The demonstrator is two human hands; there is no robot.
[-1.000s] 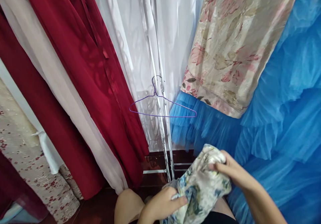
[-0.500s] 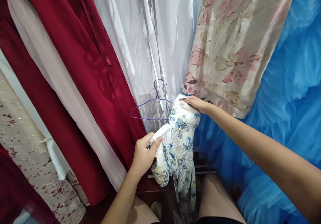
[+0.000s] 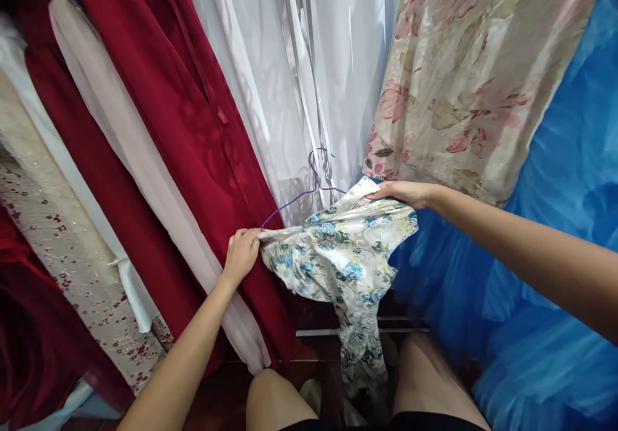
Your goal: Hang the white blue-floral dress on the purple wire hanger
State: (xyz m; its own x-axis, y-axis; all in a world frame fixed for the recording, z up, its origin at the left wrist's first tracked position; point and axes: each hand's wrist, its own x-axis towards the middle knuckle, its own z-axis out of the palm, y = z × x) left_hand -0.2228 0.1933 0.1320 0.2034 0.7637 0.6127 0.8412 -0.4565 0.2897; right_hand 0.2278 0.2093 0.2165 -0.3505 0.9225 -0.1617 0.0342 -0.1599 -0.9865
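A white dress with blue and yellow flowers [image 3: 350,257] hangs stretched between my two hands, its narrow lower part dropping between my knees. My left hand [image 3: 243,254] is closed on the dress's left top edge, at the left end of a purple wire hanger [image 3: 290,200]. On the other side, my right hand [image 3: 400,192] pinches the upper right edge of the dress. The hanger's hook rises in front of white hanging cloth. Its right arm and lower bar are hidden by the dress; I cannot tell what bears the hook.
Red dresses [image 3: 159,115], a pale pink one [image 3: 130,147] and a beige one with red flowers [image 3: 96,289] hang at the left. White cloth [image 3: 338,64] hangs behind. To the right are a pink-flowered beige dress [image 3: 463,83] and blue tulle [image 3: 545,257].
My left hand has moved left and up, drawing the dress across the hanger's left end. The dress now spreads wide where it was bunched. My right hand keeps its hold, slightly further right.
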